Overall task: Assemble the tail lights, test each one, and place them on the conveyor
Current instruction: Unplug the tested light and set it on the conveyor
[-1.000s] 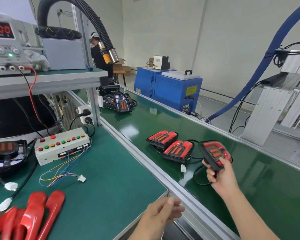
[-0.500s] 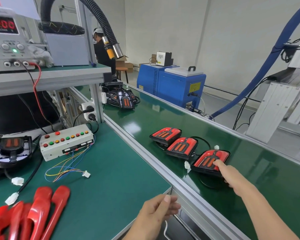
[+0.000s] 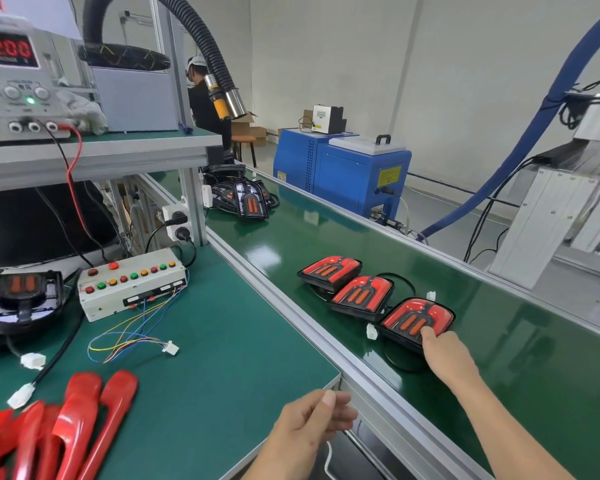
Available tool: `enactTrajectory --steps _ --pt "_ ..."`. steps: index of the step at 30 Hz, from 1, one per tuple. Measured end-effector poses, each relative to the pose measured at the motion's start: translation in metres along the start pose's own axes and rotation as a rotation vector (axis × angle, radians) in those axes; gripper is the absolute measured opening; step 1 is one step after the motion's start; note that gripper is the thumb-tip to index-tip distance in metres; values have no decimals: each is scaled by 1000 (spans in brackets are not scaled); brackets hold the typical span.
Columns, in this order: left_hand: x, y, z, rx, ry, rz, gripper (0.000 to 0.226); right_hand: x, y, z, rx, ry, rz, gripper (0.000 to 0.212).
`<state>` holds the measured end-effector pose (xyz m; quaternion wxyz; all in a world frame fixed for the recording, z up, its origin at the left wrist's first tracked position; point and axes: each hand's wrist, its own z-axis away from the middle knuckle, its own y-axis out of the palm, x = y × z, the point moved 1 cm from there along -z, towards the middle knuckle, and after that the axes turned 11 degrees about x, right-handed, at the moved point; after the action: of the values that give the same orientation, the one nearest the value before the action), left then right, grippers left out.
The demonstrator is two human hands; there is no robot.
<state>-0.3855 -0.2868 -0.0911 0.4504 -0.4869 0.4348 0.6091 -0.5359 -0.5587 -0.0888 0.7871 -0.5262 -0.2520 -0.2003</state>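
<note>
Three assembled red tail lights lie in a row on the green conveyor belt (image 3: 499, 358): the far one (image 3: 329, 270), the middle one (image 3: 362, 292) and the nearest one (image 3: 416, 318). My right hand (image 3: 444, 351) reaches over the belt, and its fingertips rest on the near edge of the nearest light, which lies flat. My left hand (image 3: 312, 420) hovers at the workbench's front corner, loosely curled, with nothing visibly in it. A thin white cord hangs just below it.
On the bench are a button test box (image 3: 132, 282) with a loose wire connector (image 3: 170, 348), several red lens covers (image 3: 66, 427) and a black fixture with a light (image 3: 20, 296). More tail lights (image 3: 246, 200) lie farther up the belt. Beyond it stands a blue machine (image 3: 343, 168).
My right hand carried the third tail light down from the air and laid it flat on the belt beside the other two. It now only touches it. My left hand stayed put.
</note>
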Motion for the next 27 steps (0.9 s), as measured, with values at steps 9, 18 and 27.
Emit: enactTrajectory --steps 9,18,27 --pt "-11 -42 49 -170 66 -36 31 0 -8 21 -96 57 -109 106" --pt "-19 -101 169 -486 169 -161 25 49 82 134 34 -591 -337 25" --pt "-13 -134 290 -956 106 -276 16 136 231 280 496 -1020 -160 24"
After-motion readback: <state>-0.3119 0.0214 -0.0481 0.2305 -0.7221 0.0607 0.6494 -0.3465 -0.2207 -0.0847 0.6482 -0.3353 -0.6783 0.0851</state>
